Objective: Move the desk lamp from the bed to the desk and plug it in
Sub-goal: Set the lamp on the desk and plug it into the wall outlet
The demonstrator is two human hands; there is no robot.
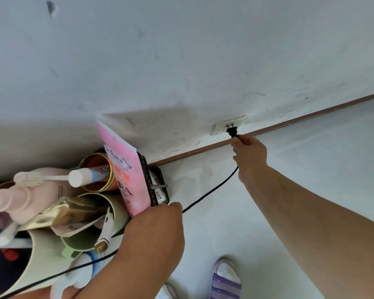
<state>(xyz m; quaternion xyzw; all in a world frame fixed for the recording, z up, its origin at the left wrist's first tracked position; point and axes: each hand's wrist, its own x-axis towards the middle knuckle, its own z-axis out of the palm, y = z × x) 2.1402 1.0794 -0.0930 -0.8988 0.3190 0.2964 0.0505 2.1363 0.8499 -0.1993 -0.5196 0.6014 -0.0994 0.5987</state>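
Note:
A black plug sits at the white wall socket low on the wall, its prongs partly showing. My right hand pinches the black cord just behind the plug. The cord runs down and left across the floor to my left hand, which is closed around it, and continues to the lower left edge. The lamp itself is out of view.
A black wire rack at the left holds a pink tube, cups, a toothbrush and toothpaste, and a pump bottle. A brown skirting strip runs along the wall base. My feet in purple slippers stand on the pale floor.

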